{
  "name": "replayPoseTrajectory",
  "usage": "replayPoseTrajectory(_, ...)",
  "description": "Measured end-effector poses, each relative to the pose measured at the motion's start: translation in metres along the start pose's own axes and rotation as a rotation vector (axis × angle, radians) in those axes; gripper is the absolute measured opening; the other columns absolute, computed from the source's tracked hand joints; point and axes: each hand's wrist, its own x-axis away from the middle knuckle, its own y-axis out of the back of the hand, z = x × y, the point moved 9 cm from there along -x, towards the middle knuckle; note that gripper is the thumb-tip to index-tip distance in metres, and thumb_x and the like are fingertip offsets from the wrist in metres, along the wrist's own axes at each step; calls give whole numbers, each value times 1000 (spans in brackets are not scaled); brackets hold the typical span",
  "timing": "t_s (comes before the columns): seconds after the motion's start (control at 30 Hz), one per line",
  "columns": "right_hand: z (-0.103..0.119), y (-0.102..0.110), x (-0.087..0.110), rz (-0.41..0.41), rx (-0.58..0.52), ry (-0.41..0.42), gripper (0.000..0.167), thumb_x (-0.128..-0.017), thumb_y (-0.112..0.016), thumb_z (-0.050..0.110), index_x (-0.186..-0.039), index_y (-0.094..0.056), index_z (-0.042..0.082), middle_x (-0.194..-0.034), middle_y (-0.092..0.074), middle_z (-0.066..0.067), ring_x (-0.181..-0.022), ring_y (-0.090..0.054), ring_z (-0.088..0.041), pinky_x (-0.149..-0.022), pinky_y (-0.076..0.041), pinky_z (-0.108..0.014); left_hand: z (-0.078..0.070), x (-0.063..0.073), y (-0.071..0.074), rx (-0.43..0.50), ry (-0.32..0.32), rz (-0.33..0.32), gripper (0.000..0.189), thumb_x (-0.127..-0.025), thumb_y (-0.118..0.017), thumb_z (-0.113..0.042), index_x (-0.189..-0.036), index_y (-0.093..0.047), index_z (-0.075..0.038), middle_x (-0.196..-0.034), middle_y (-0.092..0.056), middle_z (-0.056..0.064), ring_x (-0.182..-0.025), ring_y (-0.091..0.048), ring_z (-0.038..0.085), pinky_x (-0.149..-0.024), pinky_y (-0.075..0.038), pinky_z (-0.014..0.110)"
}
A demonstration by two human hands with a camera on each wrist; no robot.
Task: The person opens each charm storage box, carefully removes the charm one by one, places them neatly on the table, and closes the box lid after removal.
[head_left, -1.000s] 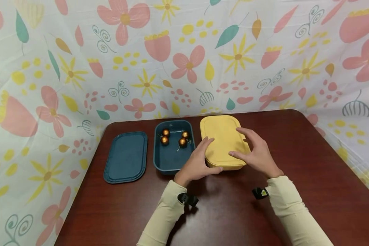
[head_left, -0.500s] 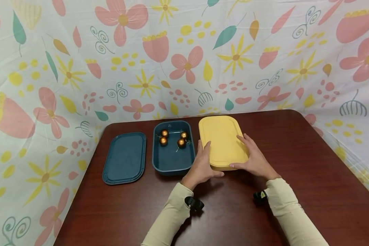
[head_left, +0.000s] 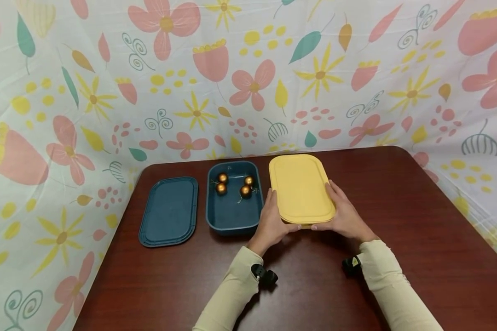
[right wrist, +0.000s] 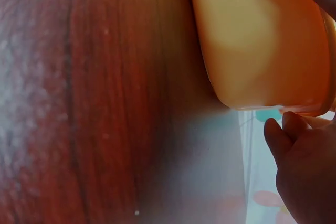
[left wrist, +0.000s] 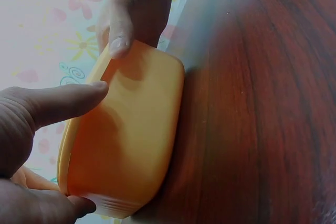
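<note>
A yellow lid (head_left: 301,187) sits on a yellow rectangular box (left wrist: 134,114) right of centre on the table. My left hand (head_left: 269,225) grips the lid's left near corner, its thumb on the front rim and fingers along the side. Opposite it, my right hand (head_left: 349,217) holds the right near corner the same way; the two thumbs point at each other. In the left wrist view, fingertips (left wrist: 81,205) tuck under the lid's rim, against the box wall. Right-hand fingers (right wrist: 294,129) reach along the box's side in the right wrist view.
Left of the yellow box stands an open dark blue box (head_left: 232,211) holding several shiny copper-coloured baubles (head_left: 245,191). Farther left, a dark blue lid (head_left: 170,211) lies flat on the brown table (head_left: 310,294). A flower-patterned cloth (head_left: 248,92) hangs behind the table.
Both hands have come in to the yellow lid's sides. The left hand moved right, away from the blue box; the thumbs now meet the front rim. The boxes and baubles stay put.
</note>
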Motion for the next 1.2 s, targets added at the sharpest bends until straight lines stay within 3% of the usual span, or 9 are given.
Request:
replayPoseTrajectory(0.4,-1,7,-1,22,69,-47,137,-62,-95,48,-161,-13,2,-169,-10,-19,-152,-22,-44,-114,-33,-64,-6,-1,5,4,2,-17,121,-72,-93,-25,-162,-15,-4,-169,-13,17,-154,-23,37,-121,-34,50)
replayPoseTrajectory(0.67,4,15,-3,26,76,-50,131,-65,-93,49,-160,-18,0,-168,-14,-21,-151,-24,-45,-114,-34,-64,-12,-2,13,10,-21,-54,119,-68,-95,-28,-160,-23,-2,-166,-24,18,-153,-28,35,-120,-36,49)
replayPoseTrajectory(1.0,17,31,-6,1,87,-60,123,-68,-92,45,-158,-24,-4,-165,-23,-26,-150,-26,-47,-116,-31,-64,-14,-3,24,78,15,-83,118,-68,-92,-46,-160,-27,-11,-166,-29,10,-155,-27,26,-121,-36,47)
replayPoseTrajectory(1.2,26,41,-11,-10,54,-85,116,-75,-88,45,-158,-23,-3,-163,-28,-26,-149,-31,-46,-118,-31,-62,-20,-3,35,159,-14,-137,115,-71,-88,-52,-160,-29,-12,-166,-29,11,-154,-29,23,-121,-36,48)
